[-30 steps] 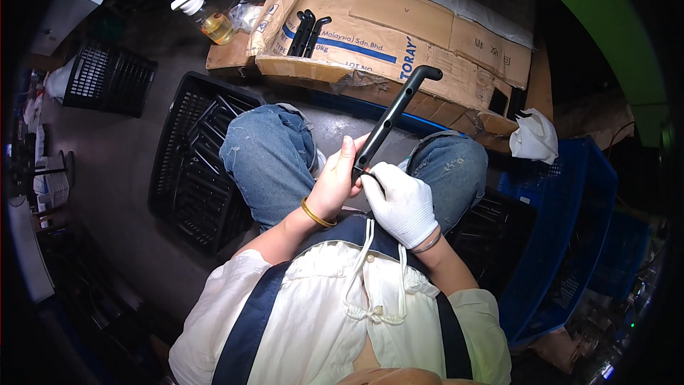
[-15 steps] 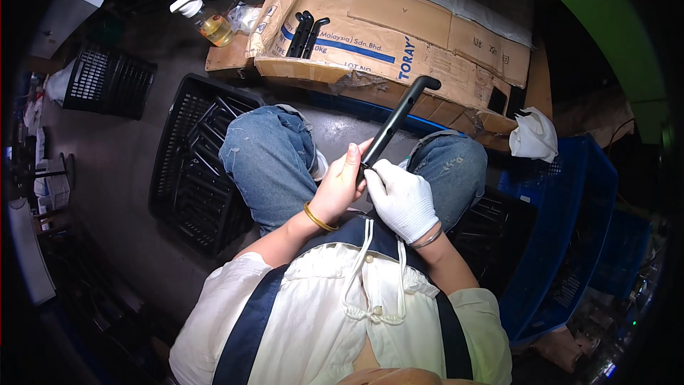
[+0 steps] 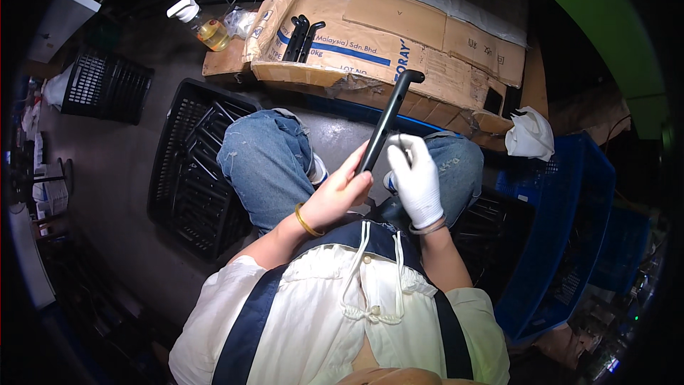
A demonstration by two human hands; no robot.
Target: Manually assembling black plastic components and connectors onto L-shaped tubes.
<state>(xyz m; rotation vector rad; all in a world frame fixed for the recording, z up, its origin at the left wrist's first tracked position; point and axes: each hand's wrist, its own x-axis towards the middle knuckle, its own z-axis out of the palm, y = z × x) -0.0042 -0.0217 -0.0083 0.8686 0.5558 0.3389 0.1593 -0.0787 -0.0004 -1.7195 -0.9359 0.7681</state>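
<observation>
A black tube (image 3: 385, 125) with a short bent end slants up and away from me above my knees. My bare left hand (image 3: 337, 191) is closed round its lower end. Just right of the tube is my right hand (image 3: 415, 182) in a white knitted glove. Its thumb stands apart from its loosely bent fingers, and I see nothing between them. Several similar black bent tubes (image 3: 305, 39) lie together on the cardboard in front of me.
A cardboard box (image 3: 356, 11) lies ahead, with a clear bottle (image 3: 211, 33) of yellowish liquid at its left. A black crate (image 3: 160, 164) of black tubes stands left of my knees. Blue crates (image 3: 570, 242) and a white cloth (image 3: 530, 134) are at the right.
My right hand has come off the tube's lower part and moved a little right and forward. The tube has tipped more upright in my left hand, its bent end turned.
</observation>
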